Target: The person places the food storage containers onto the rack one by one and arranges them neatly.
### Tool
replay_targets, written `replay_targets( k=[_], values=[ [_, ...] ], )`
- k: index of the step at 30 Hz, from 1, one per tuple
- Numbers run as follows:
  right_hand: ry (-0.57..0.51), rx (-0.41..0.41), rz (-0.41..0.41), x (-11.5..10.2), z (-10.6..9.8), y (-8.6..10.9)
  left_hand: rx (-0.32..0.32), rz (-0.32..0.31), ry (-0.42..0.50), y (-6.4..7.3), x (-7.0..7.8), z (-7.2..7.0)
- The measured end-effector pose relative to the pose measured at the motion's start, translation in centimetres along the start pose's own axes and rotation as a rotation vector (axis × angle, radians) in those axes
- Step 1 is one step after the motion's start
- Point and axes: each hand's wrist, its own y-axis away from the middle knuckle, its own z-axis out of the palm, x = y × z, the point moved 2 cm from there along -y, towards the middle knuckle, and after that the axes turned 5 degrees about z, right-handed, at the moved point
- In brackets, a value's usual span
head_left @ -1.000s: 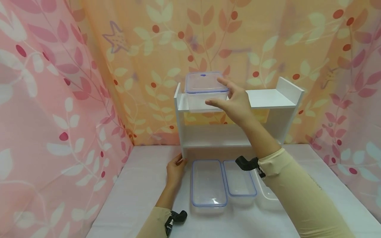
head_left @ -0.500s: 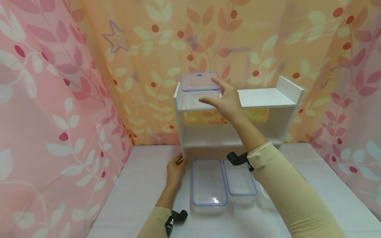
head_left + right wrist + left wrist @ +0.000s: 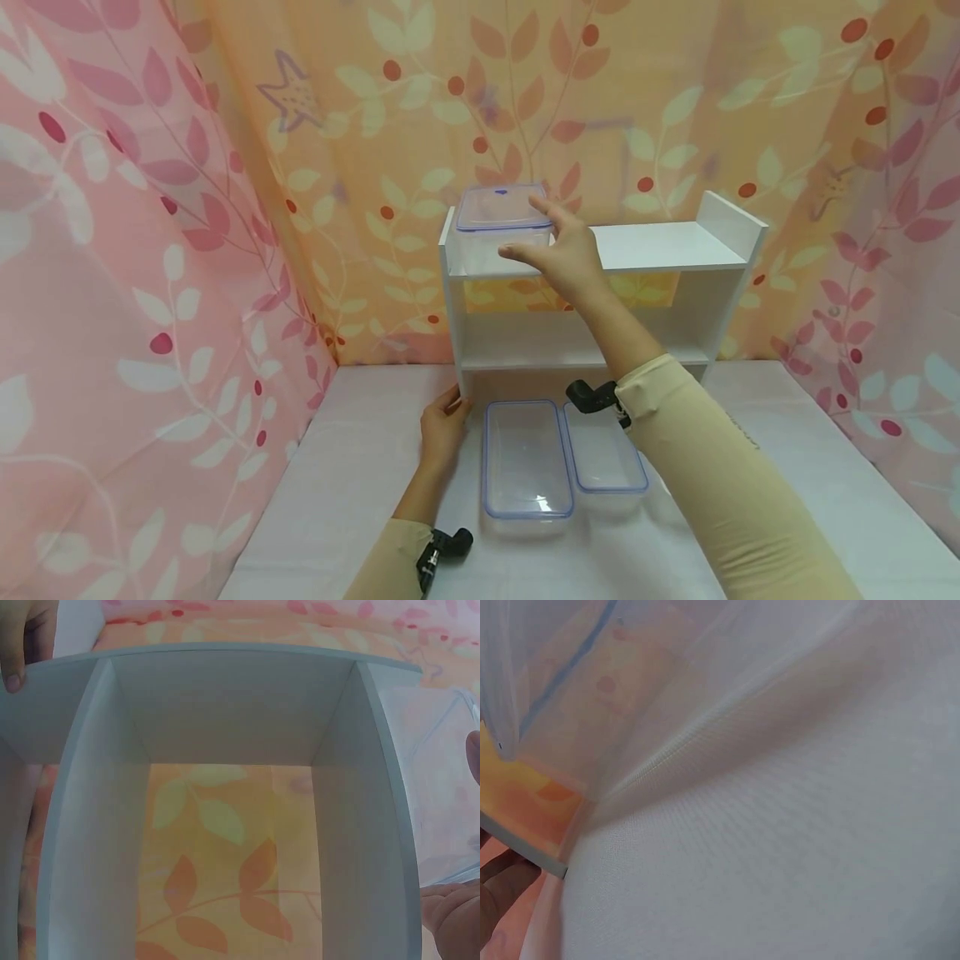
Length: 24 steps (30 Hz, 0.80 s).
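Observation:
A clear food container point(image 3: 495, 215) with a blue-rimmed lid sits at the left end of the white shelf's point(image 3: 667, 247) top board, close to the raised side panel. My right hand point(image 3: 567, 257) grips it from the right, thumb across the front and fingers over the lid. The right wrist view shows the container point(image 3: 439, 772) beside the top board, partly out of frame. Low on the shelf, my left hand point(image 3: 442, 429) holds the left side panel near its foot. In the left wrist view, its fingers point(image 3: 510, 881) wrap the panel's edge.
Two more lidded containers, a larger one point(image 3: 527, 458) and a smaller one point(image 3: 606, 454), stand side by side on the white-covered table point(image 3: 337, 500) before the shelf. My right sleeve point(image 3: 720, 467) passes over the table's right part. Patterned curtains point(image 3: 337, 275) hang behind and at both sides.
My right hand has moved the container left along the top board, up to the left side panel, and barely shifted lately. The left hand stays put. The sleeve now hides another container at right.

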Motion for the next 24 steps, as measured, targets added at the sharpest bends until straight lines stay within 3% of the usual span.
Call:
replay_targets(
  k=[5, 16, 24],
  values=[
    [0.02, -0.009, -0.004, 0.1, 0.1, 0.1, 0.005, 0.025, -0.04, 0.0, 0.0, -0.1],
    [0.07, -0.029, 0.017, -0.1, 0.4, 0.2, 0.016, -0.012, -0.032, 0.0, -0.2, -0.1],
    [0.101, 0.028, -0.039, -0.4, -0.4, 1.5, 0.004, -0.026, 0.007, 0.0, -0.5, 0.1]
  ],
)
